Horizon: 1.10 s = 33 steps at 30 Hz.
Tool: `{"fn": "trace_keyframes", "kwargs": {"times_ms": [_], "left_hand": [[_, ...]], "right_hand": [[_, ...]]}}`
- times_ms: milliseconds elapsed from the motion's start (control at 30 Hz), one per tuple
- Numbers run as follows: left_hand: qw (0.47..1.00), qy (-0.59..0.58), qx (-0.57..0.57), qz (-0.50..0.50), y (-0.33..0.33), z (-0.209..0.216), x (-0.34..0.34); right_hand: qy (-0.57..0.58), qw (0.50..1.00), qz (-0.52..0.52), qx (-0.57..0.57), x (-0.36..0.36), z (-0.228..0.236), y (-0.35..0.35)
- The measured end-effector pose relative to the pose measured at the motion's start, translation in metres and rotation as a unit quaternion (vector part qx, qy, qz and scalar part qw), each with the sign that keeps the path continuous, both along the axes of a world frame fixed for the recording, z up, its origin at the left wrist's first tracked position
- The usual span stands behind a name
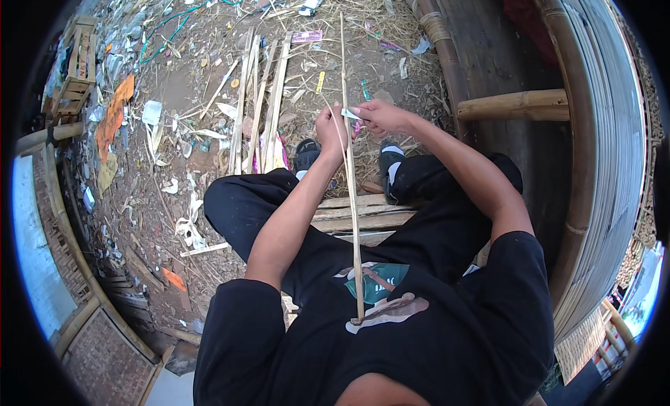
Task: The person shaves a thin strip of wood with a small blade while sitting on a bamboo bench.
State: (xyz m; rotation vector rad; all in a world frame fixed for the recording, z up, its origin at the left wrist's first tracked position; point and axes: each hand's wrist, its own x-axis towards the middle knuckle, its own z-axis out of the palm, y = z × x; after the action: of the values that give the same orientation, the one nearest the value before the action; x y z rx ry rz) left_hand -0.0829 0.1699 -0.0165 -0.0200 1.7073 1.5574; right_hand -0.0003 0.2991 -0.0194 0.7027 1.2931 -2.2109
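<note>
The person sits bent over a long bamboo strip (354, 228), which runs straight up the middle, away from the body. Its near end lies at the front of the black shirt (447, 350), over the printed patch, and its far end reaches out above the littered ground (188, 85), past both hands. The left hand (331, 131) is closed on the strip well beyond the knees, fingers curled in. Just to its right, the right hand (380, 118) pinches a small pale blade (351, 114), or something very like one, its flat side lying across the strip; from here it's too small to make out the handle. A thin sliver (339, 123) stands apart from the strip by the left hand, leaning off to the left.

Beyond the left knee, several loose bamboo slats (279, 92) lie side by side on the ground, among dry leaves and scraps. More wooden slats (366, 221) lie crosswise between the legs. The dark sandals (392, 177) are planted apart, one either side of the strip. Over on the left I can see a wooden crate (80, 67) and a torn orange sheet (115, 116); a green cord (167, 32) loops along the far ground. On the right, a bamboo rail (516, 106) juts from a curved bamboo pole (576, 168).
</note>
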Motion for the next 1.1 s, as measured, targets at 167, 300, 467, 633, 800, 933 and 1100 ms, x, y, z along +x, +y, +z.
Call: {"fn": "trace_keyframes", "kwargs": {"times_ms": [167, 300, 467, 633, 800, 933, 1100], "left_hand": [[0.999, -0.006, 0.016, 0.031, 0.009, -0.001, 0.005], [0.999, 0.042, -0.008, 0.0, 0.011, -0.003, 0.016], [0.999, 0.028, 0.014, 0.007, 0.007, -0.008, 0.017], [0.998, -0.045, 0.037, 0.016, -0.004, -0.01, 0.014], [0.996, -0.038, 0.065, 0.042, -0.006, -0.022, 0.006], [0.992, -0.084, 0.084, 0.042, -0.009, -0.02, 0.005], [0.997, -0.044, 0.057, 0.031, -0.007, -0.017, 0.008]], "right_hand": [[-0.036, 0.998, -0.013, 0.051, -0.001, 0.001, 0.004], [-0.013, 0.999, -0.009, 0.042, 0.011, -0.012, 0.008], [-0.003, 0.996, 0.003, 0.086, 0.012, -0.01, 0.003], [0.023, 0.99, 0.013, 0.138, 0.011, -0.016, -0.004], [0.009, 0.992, -0.003, 0.13, 0.01, -0.013, -0.006], [0.021, 0.978, 0.028, 0.205, 0.009, -0.012, -0.007], [0.025, 0.966, 0.046, 0.252, 0.008, -0.007, -0.002]]}}
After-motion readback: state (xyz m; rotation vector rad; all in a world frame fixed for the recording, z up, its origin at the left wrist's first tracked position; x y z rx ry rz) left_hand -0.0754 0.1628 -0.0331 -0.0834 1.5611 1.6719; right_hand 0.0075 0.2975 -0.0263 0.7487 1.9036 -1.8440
